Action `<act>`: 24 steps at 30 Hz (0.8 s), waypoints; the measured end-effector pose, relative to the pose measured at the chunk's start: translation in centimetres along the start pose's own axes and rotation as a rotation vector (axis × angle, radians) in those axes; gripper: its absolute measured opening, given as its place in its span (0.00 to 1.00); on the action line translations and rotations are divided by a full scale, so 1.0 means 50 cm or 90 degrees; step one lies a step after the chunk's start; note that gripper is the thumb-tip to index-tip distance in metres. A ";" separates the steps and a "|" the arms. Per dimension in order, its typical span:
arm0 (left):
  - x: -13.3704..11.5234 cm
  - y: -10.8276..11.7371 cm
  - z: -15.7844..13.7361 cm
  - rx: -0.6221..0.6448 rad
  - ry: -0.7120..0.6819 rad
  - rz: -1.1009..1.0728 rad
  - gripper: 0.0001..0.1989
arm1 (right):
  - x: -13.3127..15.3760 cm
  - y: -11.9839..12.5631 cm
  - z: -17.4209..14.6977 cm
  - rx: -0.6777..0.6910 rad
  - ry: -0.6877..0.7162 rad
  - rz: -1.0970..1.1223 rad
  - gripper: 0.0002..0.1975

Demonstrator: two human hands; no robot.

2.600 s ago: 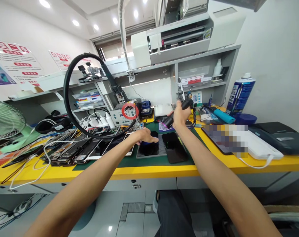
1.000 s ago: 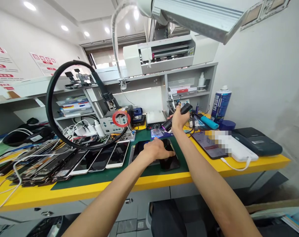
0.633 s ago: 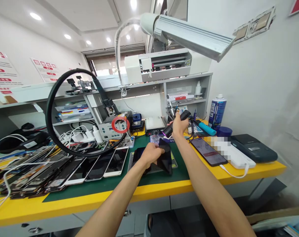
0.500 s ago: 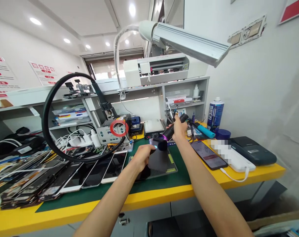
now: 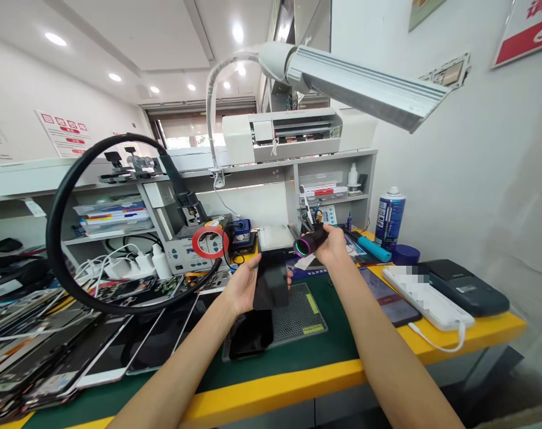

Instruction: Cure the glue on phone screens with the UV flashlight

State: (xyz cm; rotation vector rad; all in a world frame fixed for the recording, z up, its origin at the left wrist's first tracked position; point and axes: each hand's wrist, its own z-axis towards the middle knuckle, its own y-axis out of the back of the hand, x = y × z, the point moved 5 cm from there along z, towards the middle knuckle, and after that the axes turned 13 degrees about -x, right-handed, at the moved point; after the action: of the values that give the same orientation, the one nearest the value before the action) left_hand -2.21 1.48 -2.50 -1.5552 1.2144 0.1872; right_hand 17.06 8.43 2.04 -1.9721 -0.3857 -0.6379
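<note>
My left hand (image 5: 242, 287) is closed around the edges of a dark, flat phone screen (image 5: 271, 281), tilted up with its glossy face toward me. In my right hand (image 5: 333, 245) is a black flashlight (image 5: 313, 238), its purple-green ringed head pointing left and toward me, apart from the screen. Below the held screen, another black phone screen (image 5: 251, 335) lies partly on a grey perforated mat (image 5: 297, 319). The mat has yellow labels at its right side.
Many phone screens (image 5: 98, 351) lie in rows on the left of the green mat (image 5: 337, 342). A looped black hose (image 5: 51, 238) arches over them. At right are a phone (image 5: 389, 298), a white power bank (image 5: 427, 298), a dark case (image 5: 465, 286) and a spray can (image 5: 389, 217).
My left hand has raised and tilted the phone screen upright, uncovering more of the perforated mat. The flashlight has swung to face more toward me. The view has shifted slightly.
</note>
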 end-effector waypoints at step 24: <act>0.064 -0.027 -0.015 0.125 0.110 0.022 0.34 | -0.020 -0.045 -0.084 0.160 0.442 -0.107 0.18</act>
State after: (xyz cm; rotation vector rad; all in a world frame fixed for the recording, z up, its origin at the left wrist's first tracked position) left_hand -0.07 -1.17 -3.49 -1.4018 1.3531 -0.0436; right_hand 13.96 5.74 4.65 -1.3797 -0.1848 -1.2603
